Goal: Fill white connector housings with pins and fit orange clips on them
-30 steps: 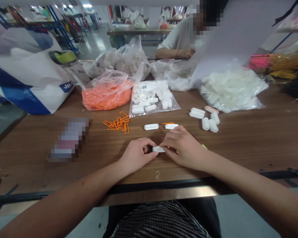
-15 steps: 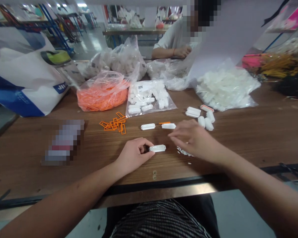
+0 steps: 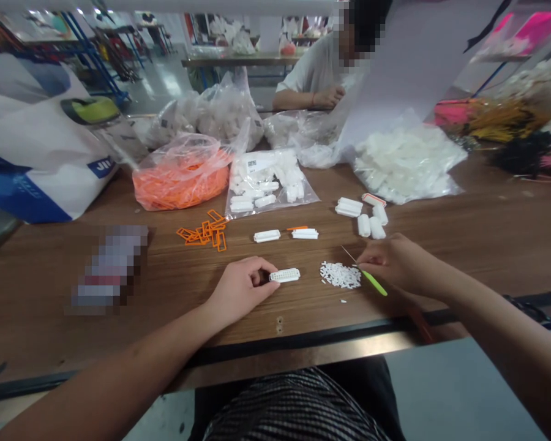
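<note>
Right hand [image 3: 397, 263] has swung off the white connector [image 3: 284, 275] out to 3 o'clock, fingertips now pinched on the green-handled pick [image 3: 371, 280], baring a pile of tiny white pieces [image 3: 340, 275]. My left hand [image 3: 241, 291] stays clamped on the connector's left end, flat on the table [image 3: 463, 245]. Table edge close at 6 o'clock, bare wood out at 3

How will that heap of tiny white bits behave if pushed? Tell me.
The heap of white bits would likely scatter, not slide as one: many loose pieces, strays already lying apart. They look light, probably plastic, so easily flicked. Pinching one up looks fiddly; they are tiny.
</note>
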`<state>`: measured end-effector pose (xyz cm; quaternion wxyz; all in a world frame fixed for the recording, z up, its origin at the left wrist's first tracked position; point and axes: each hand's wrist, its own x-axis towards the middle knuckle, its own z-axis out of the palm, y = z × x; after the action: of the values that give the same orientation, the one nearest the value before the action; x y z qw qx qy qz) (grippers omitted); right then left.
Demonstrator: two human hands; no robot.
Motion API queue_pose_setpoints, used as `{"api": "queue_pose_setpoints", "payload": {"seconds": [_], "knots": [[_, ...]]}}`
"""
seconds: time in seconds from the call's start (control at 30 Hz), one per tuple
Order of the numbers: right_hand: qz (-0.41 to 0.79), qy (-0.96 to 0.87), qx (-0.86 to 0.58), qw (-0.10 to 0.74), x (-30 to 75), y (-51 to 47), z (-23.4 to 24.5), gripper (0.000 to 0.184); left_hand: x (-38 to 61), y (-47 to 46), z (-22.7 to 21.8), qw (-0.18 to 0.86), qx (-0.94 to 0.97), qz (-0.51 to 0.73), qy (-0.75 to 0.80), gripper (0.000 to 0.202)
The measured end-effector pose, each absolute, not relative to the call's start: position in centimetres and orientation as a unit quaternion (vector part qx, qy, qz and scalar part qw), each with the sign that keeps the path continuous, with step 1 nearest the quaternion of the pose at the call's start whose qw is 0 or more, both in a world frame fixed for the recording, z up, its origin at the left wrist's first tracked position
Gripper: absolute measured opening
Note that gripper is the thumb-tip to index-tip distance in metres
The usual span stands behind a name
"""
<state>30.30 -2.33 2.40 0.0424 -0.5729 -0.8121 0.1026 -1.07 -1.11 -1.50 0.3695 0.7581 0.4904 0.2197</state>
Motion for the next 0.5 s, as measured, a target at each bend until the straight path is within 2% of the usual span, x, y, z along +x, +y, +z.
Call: {"api": "queue_pose_setpoints", "payload": {"seconds": [0.2, 0.5], "knots": [[0.104, -0.794, -0.598, 0.025, 30.9, -2.6, 1.5, 0.018, -1.1, -1.0, -1.6, 0.365, 0.761, 0.217, 0.490, 0.014], [0.066, -0.793, -0.602, 0.065, 31.8, -1.7, 0.3, 0.024, -1.2, -1.0, -1.3, 0.346, 0.773, 0.215, 0.485, 0.012]]}}
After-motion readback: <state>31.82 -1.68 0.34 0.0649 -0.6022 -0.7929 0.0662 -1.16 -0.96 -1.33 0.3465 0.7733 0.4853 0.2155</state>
